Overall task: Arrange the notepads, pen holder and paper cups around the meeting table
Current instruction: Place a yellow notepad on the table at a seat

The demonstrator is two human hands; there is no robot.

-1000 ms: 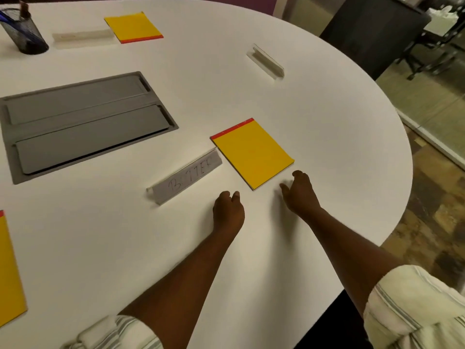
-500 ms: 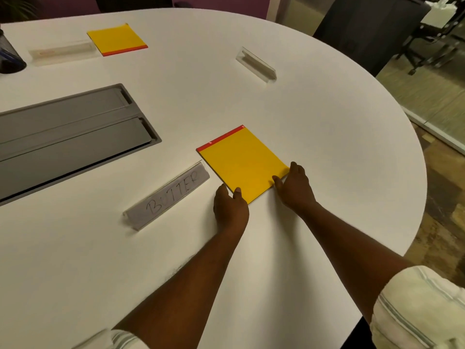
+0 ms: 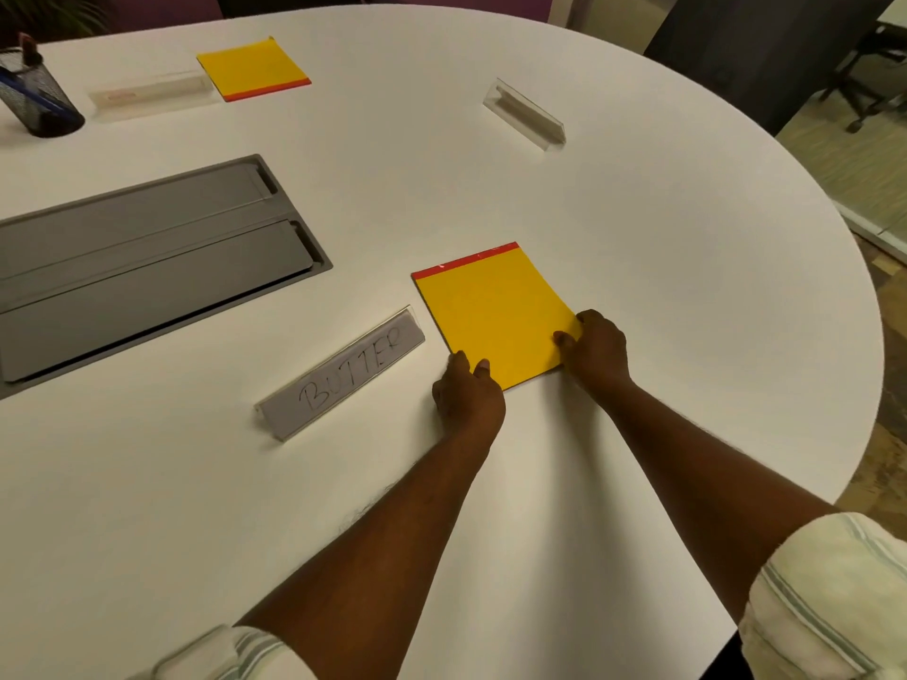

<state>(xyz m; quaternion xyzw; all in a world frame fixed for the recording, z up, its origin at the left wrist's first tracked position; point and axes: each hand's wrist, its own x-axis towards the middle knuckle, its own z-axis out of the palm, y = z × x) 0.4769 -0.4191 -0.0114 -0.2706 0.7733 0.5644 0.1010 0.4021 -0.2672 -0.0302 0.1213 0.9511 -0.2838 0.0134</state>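
I see a smooth white rounded surface [image 3: 638, 238] with a flat yellow notepad [image 3: 491, 316], red strip along its far edge, lying just right of a clear wedge-shaped name plate [image 3: 343, 373] lettered "BUTTER". My left hand [image 3: 468, 400] has its fingertips against the pad's near-left corner; my right hand [image 3: 596, 348] pinches the near-right edge, thumb on top, I think. Since half a second ago the pad has turned squarer to me. Farther off lie a second yellow notepad [image 3: 253, 68], a black mesh pen holder [image 3: 39, 98] and a grey recessed cable hatch [image 3: 147, 257].
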